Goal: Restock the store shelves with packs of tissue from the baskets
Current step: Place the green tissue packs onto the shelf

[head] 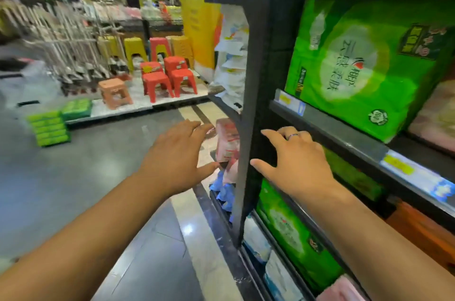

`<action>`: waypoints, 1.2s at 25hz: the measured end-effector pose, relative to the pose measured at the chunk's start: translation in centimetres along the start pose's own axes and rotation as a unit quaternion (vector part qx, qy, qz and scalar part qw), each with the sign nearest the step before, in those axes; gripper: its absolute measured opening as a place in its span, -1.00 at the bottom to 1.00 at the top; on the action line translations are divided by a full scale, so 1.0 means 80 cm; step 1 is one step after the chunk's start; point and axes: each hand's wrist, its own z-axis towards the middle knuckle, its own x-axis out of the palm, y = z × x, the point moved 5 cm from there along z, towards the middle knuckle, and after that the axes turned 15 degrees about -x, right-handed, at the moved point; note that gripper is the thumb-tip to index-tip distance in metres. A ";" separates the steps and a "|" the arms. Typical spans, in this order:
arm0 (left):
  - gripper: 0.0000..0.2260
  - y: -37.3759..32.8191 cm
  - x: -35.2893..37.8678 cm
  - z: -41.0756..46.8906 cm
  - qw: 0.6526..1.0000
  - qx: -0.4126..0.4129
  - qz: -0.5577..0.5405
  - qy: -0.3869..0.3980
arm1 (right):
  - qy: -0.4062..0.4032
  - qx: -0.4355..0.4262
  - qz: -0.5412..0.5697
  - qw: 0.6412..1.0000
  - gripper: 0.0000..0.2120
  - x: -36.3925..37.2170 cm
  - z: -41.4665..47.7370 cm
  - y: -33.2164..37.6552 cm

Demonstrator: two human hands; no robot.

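Observation:
Both my hands are empty and stretched forward with spread fingers. My left hand (176,153) hovers over the aisle floor, just left of the shelf's black upright post (248,108). My right hand (293,160) is in front of the shelf edge, below a large green tissue pack (364,62) standing on the shelf. More green packs (293,234) fill the lower shelf. Pink tissue packs (227,140) lie behind the post, beyond my left fingertips. A stack of green tissue packs (49,128) sits on the floor far left.
Red, yellow and orange plastic stools (170,74) stand on a low white platform across the aisle. Metal racks (73,37) stand at left. Blue packaging (225,192) lies at the shelf's foot. Grey aisle floor (86,177) spreads left of my arms.

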 end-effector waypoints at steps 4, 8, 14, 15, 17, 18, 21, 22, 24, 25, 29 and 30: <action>-0.29 0.125 0.011 -0.008 0.996 -0.087 0.008 0.012 | 0.021 -0.071 0.028 0.997 -0.33 0.050 0.094 0.093; -0.32 0.259 0.024 0.002 0.988 -0.150 0.020 0.015 | 0.043 -0.130 0.076 0.988 -0.35 0.103 0.200 0.201; -0.37 0.423 0.041 0.032 0.974 -0.219 0.049 0.029 | 0.058 -0.183 0.123 0.974 -0.35 0.175 0.336 0.336; -0.35 0.452 0.046 0.043 0.973 -0.223 0.058 0.027 | 0.063 -0.190 0.133 0.971 -0.35 0.189 0.359 0.356; -0.32 0.507 0.058 0.065 0.965 -0.249 0.071 0.043 | 0.073 -0.203 0.142 0.966 -0.34 0.219 0.407 0.390; -0.30 0.532 0.065 0.076 0.961 -0.264 0.069 0.052 | 0.077 -0.210 0.145 0.964 -0.34 0.233 0.429 0.404; -0.28 0.610 0.093 0.118 0.950 -0.304 0.051 0.057 | 0.095 -0.223 0.163 0.956 -0.34 0.281 0.516 0.443; -0.28 0.638 0.103 0.136 0.946 -0.317 0.049 0.056 | 0.098 -0.227 0.167 0.955 -0.34 0.298 0.551 0.455; -0.27 0.692 0.125 0.177 0.936 -0.343 0.053 0.066 | 0.107 -0.238 0.167 0.951 -0.33 0.330 0.624 0.477; -0.26 0.720 0.136 0.199 0.930 -0.356 0.055 0.071 | 0.114 -0.248 0.164 0.948 -0.33 0.345 0.662 0.489; -0.28 0.824 0.157 0.281 0.911 -0.403 0.061 0.058 | 0.156 -0.297 0.159 0.929 -0.30 0.393 0.809 0.541; -0.28 0.853 0.160 0.302 0.906 -0.417 0.055 0.054 | 0.162 -0.309 0.160 0.923 -0.29 0.403 0.848 0.559</action>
